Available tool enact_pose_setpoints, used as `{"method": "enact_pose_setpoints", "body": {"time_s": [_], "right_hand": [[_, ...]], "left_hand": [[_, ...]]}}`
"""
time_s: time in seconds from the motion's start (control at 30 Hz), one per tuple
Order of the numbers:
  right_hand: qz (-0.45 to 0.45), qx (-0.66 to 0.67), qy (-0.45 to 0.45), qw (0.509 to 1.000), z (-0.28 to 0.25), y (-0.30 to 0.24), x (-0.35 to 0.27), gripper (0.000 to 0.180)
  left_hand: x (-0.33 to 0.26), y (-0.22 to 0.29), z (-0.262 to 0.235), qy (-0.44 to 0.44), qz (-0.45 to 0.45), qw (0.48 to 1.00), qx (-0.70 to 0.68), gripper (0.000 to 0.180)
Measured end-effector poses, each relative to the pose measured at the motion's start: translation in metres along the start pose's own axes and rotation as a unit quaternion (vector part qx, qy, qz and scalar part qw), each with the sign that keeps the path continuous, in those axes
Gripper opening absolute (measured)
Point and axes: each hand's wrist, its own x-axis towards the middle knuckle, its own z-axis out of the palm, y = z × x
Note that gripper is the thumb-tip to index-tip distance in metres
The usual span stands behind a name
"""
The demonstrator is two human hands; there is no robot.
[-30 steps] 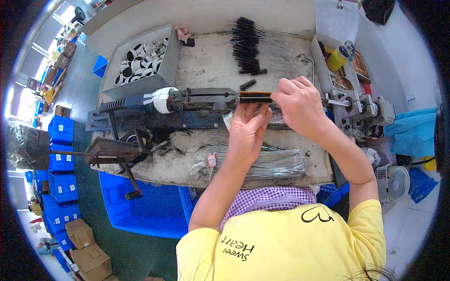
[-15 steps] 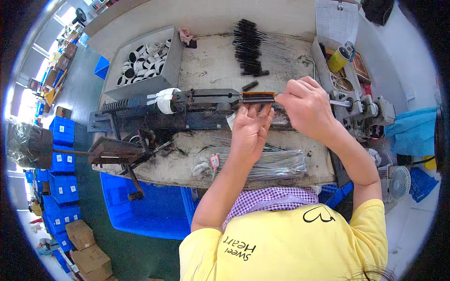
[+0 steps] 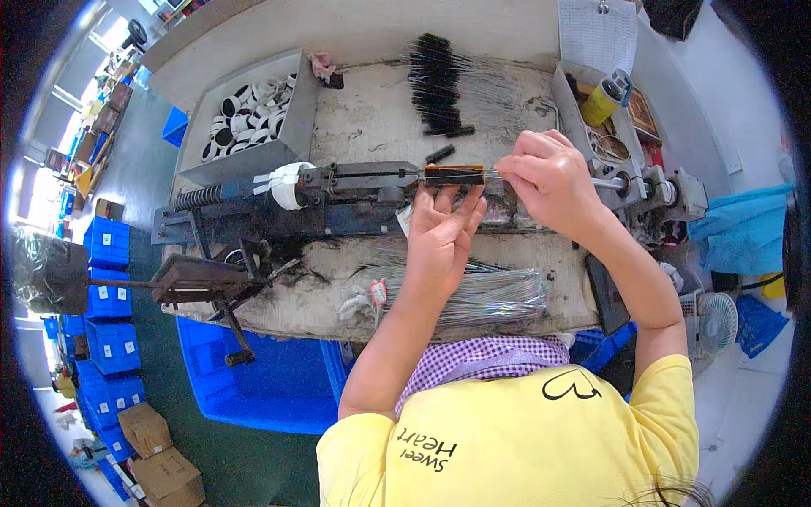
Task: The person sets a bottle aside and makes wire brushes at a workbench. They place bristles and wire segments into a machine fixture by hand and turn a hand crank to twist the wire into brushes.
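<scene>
A dark metal twisting machine [image 3: 363,176] lies across the bench, and a black bristle strip with an orange edge [image 3: 454,176] sits at the end of its jaw. My left hand [image 3: 441,232] is palm up below the strip, its fingers apart and the fingertips touching the strip's lower edge. My right hand [image 3: 549,179] is at the strip's right end, thumb and fingers pinched on thin wire. Behind the strip lies a short black brush piece [image 3: 440,154]. Finished-looking black wire brushes [image 3: 435,80] are piled farther back, their bare stems pointing right.
A grey bin of white and black rings [image 3: 193,166] stands at the back left. Loose straight wires [image 3: 498,296] lie near the bench's front edge. At right are a yellow bottle [image 3: 601,103], a shaft with a chuck [image 3: 623,186] and a small fan [image 3: 716,323]. A blue crate [image 3: 262,410] sits below.
My left fingers have spread farther apart beneath the strip. My right hand stays by its right end, still pinched. The whole view has shifted slightly.
</scene>
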Motion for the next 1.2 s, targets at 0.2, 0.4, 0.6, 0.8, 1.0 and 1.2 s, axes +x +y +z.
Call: {"method": "enact_pose_setpoints", "body": {"time_s": [0.2,0.4,0.6,0.8,1.0,1.2], "right_hand": [[-0.009,-0.047,-0.057,0.997,0.004,0.005,0.000,0.007],[0.120,0.086,0.006,0.989,0.006,0.006,-0.008,0.020],[0.066,0.004,-0.051,0.997,0.003,0.017,-0.024,0.028],[0.010,0.003,-0.019,1.000,0.010,0.019,-0.034,0.021],[-0.043,-0.047,0.004,0.998,0.012,0.008,-0.031,0.022],[-0.073,0.084,0.086,0.990,-0.001,-0.027,-0.030,0.029]], "left_hand": [[0.002,0.000,-0.001,0.015,-0.020,0.999,0.045,0.059],[0.003,-0.001,-0.005,-0.003,-0.011,0.999,0.039,0.066],[0.002,0.001,-0.002,0.006,-0.015,0.999,0.046,0.064],[0.000,0.009,0.003,0.006,-0.033,0.998,0.058,0.055],[0.000,0.019,0.002,0.004,-0.025,0.998,0.056,0.052],[0.005,-0.016,-0.019,0.060,-0.059,0.994,0.063,0.049]]}}
